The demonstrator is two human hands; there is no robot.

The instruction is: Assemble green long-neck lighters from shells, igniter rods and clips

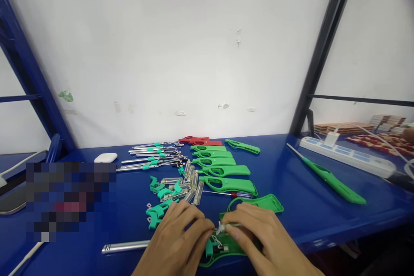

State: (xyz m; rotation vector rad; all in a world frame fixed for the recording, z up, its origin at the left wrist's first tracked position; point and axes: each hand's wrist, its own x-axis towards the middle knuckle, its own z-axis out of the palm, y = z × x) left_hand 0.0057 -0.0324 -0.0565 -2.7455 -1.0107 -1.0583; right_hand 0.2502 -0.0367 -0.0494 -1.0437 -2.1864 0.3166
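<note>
I take the green lighter half-shell (235,245) as the reference. It lies cavity up beneath both hands, presumably so that parts can be seated from above.

The right hand (261,228) is over its right part, thumb and forefinger closed on a clear fuel tank (222,227); the valve end points left, which I judge keeps that end accessible. The left hand (181,233) covers its left part, fingertips drawn together beside the valve; I cannot tell whether they grip anything.

A metal barrel (126,246) projects left of the shell, partly hidden by the left hand. Within the shell I see a teal trigger (209,248) and loose white wires (216,240). The matching half (273,202) lies just beyond, probably set there for convenient reach. Spare tanks (199,193) and triggers (157,209) lie beyond and left, apparently grouped by type.

The shell is glossy, bright green and thin-rimmed; its middle is obscured.
</note>
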